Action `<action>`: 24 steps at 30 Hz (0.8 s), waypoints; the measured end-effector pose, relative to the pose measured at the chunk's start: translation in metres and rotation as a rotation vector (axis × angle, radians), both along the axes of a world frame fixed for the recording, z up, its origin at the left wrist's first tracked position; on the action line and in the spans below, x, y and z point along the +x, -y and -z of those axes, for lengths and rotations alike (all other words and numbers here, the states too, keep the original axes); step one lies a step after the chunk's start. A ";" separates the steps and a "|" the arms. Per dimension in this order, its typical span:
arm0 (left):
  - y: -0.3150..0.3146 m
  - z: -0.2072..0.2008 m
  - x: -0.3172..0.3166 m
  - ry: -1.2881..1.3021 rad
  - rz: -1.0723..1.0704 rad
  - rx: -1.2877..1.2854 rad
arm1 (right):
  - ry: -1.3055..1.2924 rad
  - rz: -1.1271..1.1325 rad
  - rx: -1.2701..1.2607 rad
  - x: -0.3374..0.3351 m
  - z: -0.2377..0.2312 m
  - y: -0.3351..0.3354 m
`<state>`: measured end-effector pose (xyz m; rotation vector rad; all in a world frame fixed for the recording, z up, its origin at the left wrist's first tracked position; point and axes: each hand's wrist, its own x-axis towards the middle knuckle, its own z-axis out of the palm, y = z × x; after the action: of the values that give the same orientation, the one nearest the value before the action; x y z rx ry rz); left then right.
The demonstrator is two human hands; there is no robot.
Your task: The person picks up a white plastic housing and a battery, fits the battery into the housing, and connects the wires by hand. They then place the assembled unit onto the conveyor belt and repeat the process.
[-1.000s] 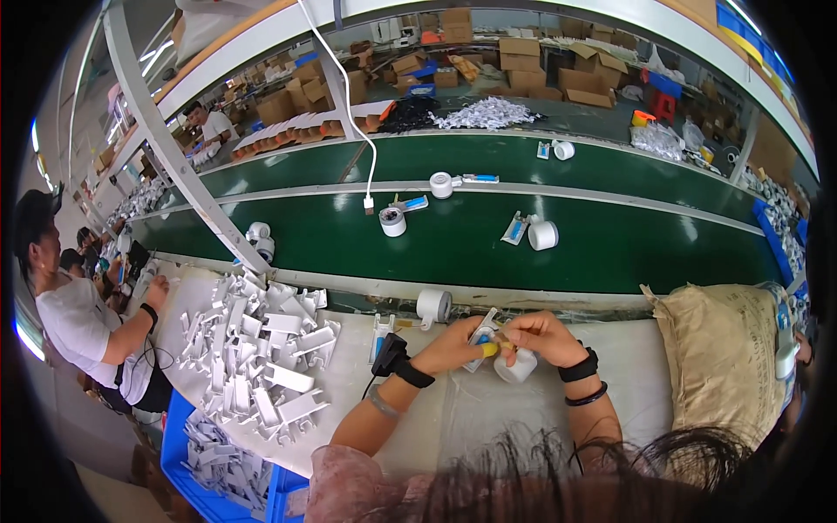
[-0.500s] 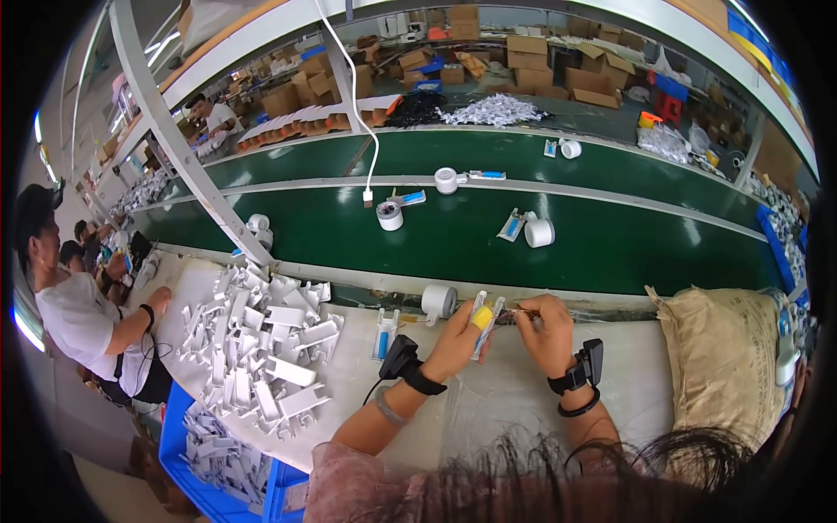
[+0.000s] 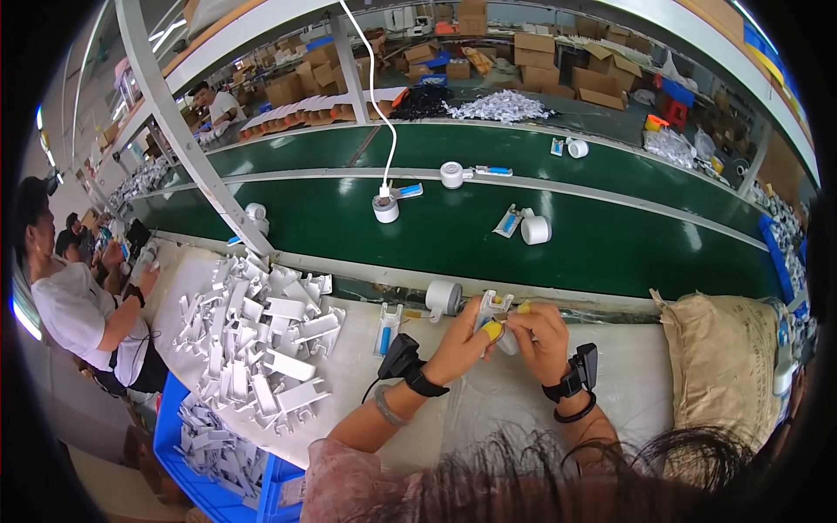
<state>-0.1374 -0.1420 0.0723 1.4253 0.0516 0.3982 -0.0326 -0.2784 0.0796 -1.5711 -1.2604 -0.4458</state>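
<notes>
My left hand (image 3: 460, 349) is closed around a white plastic housing (image 3: 495, 302), whose forked end sticks up past my fingers. A yellow cover sits on my left thumb, against the housing. My right hand (image 3: 542, 338) pinches close beside that thumb; what lies between its fingertips is too small to make out. Left of my left hand lies a white round unit (image 3: 443, 297) with a grey face. Next to it is a white holder with a blue cell (image 3: 386, 331). Farther left spreads a heap of white plastic housings (image 3: 261, 340).
Beyond the table runs a green conveyor belt (image 3: 418, 253) carrying several round white units with blue cells. A white cable (image 3: 373, 87) hangs over it. On the right stands a brown sack (image 3: 722, 370); at lower left, a blue bin (image 3: 179, 436). A co-worker (image 3: 83, 296) works at left.
The housing in my left hand has turned, so its forked end faces up. My right hand has moved in against my left thumb. The view has shifted slightly.
</notes>
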 end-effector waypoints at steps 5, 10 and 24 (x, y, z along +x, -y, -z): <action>0.001 0.001 -0.002 -0.008 -0.002 0.076 | 0.019 0.004 0.001 0.000 0.001 -0.001; 0.002 -0.002 -0.003 0.016 -0.001 0.122 | 0.030 0.009 0.006 0.000 0.001 0.000; 0.005 -0.005 -0.003 0.015 -0.019 0.110 | 0.100 0.033 0.034 0.002 -0.001 -0.002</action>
<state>-0.1403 -0.1473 0.0778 1.5306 0.0314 0.4329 -0.0310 -0.2763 0.0804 -1.5592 -1.2970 -0.5706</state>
